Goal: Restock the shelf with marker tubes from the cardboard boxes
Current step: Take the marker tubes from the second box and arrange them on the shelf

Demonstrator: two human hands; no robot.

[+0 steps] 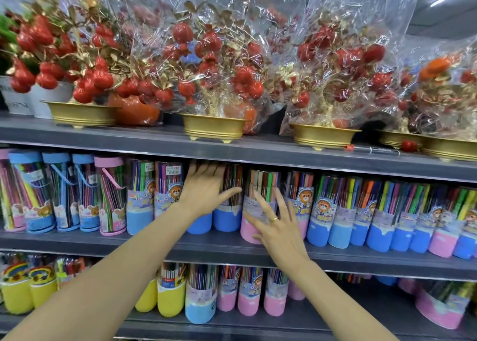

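A long row of marker tubes (pixel 320 216) with blue and pink bases fills the middle shelf (pixel 103 242). My left hand (pixel 206 188) lies flat with straight fingers against a blue-based tube (pixel 227 219) near the row's middle. My right hand (pixel 276 224), wearing a gold ring, is spread open in front of a pink-based tube (pixel 251 211); contact with it is unclear. Neither hand grips anything. No cardboard box is in view.
The top shelf (pixel 258 149) carries gold pots of red artificial fruit trees (pixel 214 82) wrapped in clear plastic. The bottom shelf holds yellow-based tubes (pixel 170 296) and pink-based tubes (pixel 247 294). Handled pencil tubes (pixel 62 193) stand at the middle shelf's left.
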